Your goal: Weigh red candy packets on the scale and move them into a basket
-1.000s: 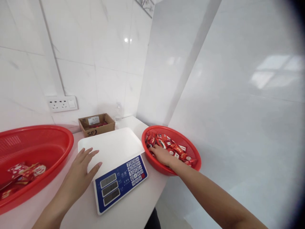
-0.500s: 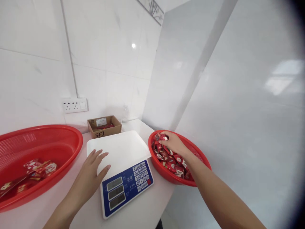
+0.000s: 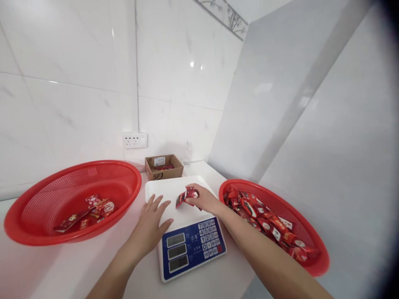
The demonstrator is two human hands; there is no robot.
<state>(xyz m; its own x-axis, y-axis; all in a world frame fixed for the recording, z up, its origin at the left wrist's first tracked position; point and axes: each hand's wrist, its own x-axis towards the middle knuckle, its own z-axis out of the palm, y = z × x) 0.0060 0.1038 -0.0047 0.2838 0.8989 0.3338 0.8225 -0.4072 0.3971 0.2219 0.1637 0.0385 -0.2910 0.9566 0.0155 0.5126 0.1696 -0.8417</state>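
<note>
I see R hand [image 3: 204, 200] w/ grip closed on small red foil snack packets [image 3: 186, 195], over white tray of blue-faced digital scale [image 3: 174, 192]. L hand [image 3: 151, 223] lies flat, fingers spread, holding nothing, on tray's near-left corner, on white table [image 3: 199, 280].

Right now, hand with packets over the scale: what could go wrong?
1. The left hand rests on the scale platter's near-left edge; its weight could skew any reading.
2. The right hand grips several packets loosely above the platter; one could slip off toward the counter.
3. The right forearm crosses above the keypad and might press a key.
</note>
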